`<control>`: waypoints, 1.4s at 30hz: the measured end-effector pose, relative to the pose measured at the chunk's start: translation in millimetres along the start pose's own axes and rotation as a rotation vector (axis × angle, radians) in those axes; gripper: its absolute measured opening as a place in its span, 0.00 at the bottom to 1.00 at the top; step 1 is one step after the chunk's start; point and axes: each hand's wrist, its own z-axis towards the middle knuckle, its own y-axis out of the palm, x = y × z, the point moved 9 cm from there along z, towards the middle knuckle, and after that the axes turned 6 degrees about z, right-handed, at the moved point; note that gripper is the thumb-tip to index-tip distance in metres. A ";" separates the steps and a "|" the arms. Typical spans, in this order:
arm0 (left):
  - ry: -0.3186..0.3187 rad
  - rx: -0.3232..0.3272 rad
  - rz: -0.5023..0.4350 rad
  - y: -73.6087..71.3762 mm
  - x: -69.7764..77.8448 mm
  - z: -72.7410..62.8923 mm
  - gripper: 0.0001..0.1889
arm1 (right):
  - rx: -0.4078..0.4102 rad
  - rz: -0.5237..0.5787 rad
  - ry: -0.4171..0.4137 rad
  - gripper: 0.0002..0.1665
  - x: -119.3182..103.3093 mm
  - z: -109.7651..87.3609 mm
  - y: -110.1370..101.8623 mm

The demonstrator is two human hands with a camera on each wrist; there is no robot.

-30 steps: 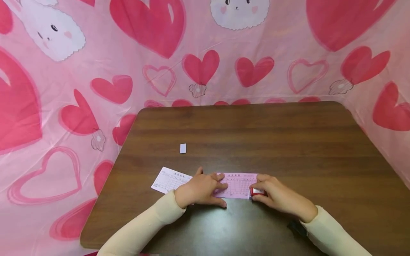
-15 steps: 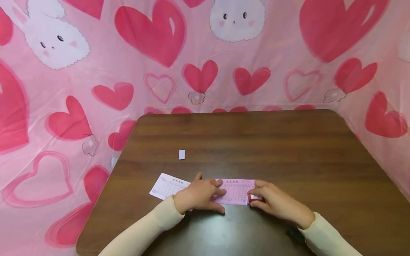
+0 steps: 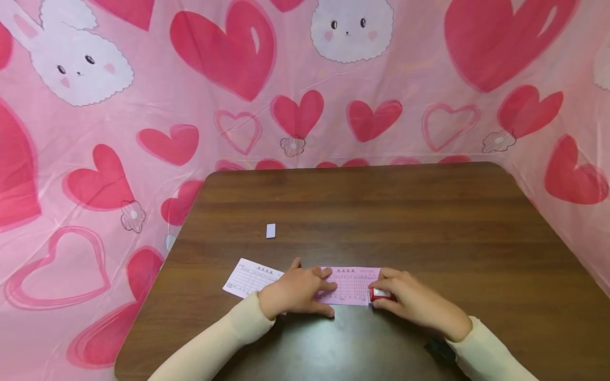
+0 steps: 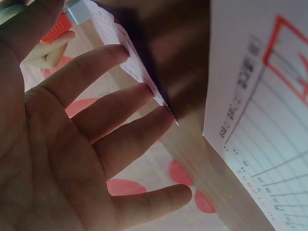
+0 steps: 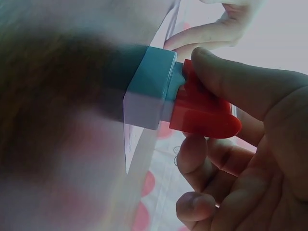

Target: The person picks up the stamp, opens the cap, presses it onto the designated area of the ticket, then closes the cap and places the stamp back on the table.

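Observation:
A pink printed slip (image 3: 352, 286) lies on the table in front of me in the head view. My left hand (image 3: 300, 290) rests on its left end, fingers spread and straight, fingertips on the paper in the left wrist view. At the slip's lower right corner, my right hand (image 3: 412, 299) grips a red self-inking stamp (image 5: 202, 106) between thumb and fingers. The stamp's pale base (image 5: 150, 89) stands down on the paper. Partly behind the left hand lies a white printed slip (image 3: 252, 276); a red outlined mark (image 4: 288, 53) shows on it in the left wrist view.
A small white rectangle (image 3: 270, 230) lies farther back on the brown wooden table (image 3: 381, 211). Beside the right sleeve is a dark object (image 3: 440, 350), partly covered. A pink cloth with hearts and rabbits (image 3: 267, 63) hangs around the table's far side and left.
The head view tilts up a little between the first two frames, so the table sits lower. Both hands, the stamp and the slips keep their places.

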 end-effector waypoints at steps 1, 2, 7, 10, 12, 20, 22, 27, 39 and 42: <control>0.001 0.001 0.000 0.3 0.0 0.1 0.34 | -0.003 0.004 0.004 0.05 0.4 0.0 0.0; 0.001 0.001 0.001 0.6 -0.2 0.2 0.34 | -0.005 0.008 0.005 0.05 0.4 0.2 0.0; 0.004 0.001 0.002 2.2 -0.8 0.9 0.34 | 0.036 0.026 -0.031 0.07 -2.6 1.7 -7.2; 0.002 0.003 0.001 2.1 -1.1 1.0 0.34 | 0.108 0.016 -0.070 0.10 -4.9 2.8 -19.7; 0.003 0.007 0.004 1.8 -1.0 0.9 0.33 | 0.151 0.013 -0.079 0.13 -5.5 3.0 -29.8; 0.024 0.023 0.020 0.3 0.2 0.3 0.31 | 0.231 0.005 -0.069 0.20 -3.5 2.1 -60.2; 0.032 0.029 0.032 0.1 0.6 0.0 0.29 | 0.242 0.004 -0.064 0.21 -2.3 2.0 -64.1; 0.048 0.054 0.053 -0.6 1.4 -0.7 0.26 | 0.240 0.014 -0.047 0.22 1.1 2.4 -65.2; 0.063 0.086 0.065 1.2 0.6 0.0 0.23 | 0.238 0.004 -0.048 0.21 6.7 2.8 -57.9; 0.066 0.093 0.078 1.1 0.6 0.3 0.23 | 0.235 0.010 -0.039 0.20 8.1 3.4 -57.8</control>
